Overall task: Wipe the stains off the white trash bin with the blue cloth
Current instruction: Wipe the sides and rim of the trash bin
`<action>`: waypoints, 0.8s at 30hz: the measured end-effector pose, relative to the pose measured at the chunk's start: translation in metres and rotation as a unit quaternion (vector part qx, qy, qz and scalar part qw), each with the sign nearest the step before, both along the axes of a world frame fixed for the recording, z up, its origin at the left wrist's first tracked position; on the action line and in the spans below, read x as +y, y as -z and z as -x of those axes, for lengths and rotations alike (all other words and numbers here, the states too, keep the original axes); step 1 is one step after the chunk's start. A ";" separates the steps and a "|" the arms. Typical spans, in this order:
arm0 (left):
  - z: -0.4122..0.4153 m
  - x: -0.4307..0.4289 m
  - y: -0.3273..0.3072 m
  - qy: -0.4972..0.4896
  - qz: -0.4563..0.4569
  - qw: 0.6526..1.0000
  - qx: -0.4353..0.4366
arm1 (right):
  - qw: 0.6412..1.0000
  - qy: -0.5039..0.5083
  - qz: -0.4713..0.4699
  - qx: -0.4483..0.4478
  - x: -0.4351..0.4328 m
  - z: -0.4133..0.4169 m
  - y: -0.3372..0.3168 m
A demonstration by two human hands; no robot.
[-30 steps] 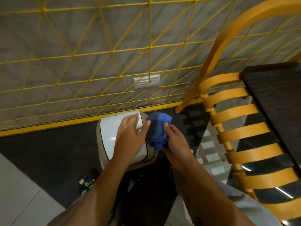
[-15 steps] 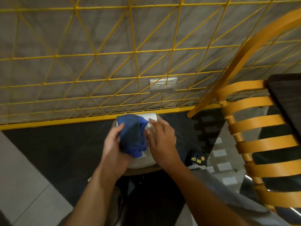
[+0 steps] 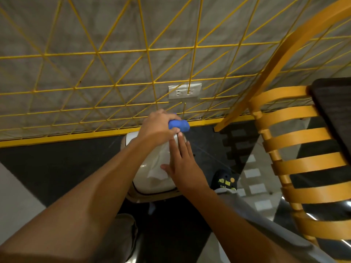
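Observation:
The white trash bin (image 3: pixel 152 173) stands on the dark floor just below me, its glossy lid facing up. My left hand (image 3: pixel 157 128) grips the bunched blue cloth (image 3: pixel 179 125) at the bin's far edge, near the yellow skirting. My right hand (image 3: pixel 182 164) lies flat on the right side of the lid, fingers straight and pointing toward the wall. Most of the cloth is hidden under my left hand's fingers.
A grey wall with a yellow wire grid (image 3: pixel 133 73) and a white socket (image 3: pixel 185 91) rises right behind the bin. An orange slatted chair (image 3: pixel 303 154) and a dark tabletop (image 3: pixel 334 103) stand to the right. My shoe (image 3: pixel 226 180) is beside the bin.
The cloth passed from my right hand to my left hand, which carried it to the bin's far edge. My right hand let go and now lies flat on the lid.

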State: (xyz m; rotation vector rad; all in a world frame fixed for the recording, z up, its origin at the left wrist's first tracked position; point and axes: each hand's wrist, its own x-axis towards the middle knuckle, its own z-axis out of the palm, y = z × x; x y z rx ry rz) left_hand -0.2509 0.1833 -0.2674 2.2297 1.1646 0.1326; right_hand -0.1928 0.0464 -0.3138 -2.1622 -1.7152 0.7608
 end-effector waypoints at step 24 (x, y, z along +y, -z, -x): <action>0.004 0.030 0.003 -0.032 0.059 0.990 0.121 | 1.000 0.020 0.022 0.000 0.002 0.004 -0.004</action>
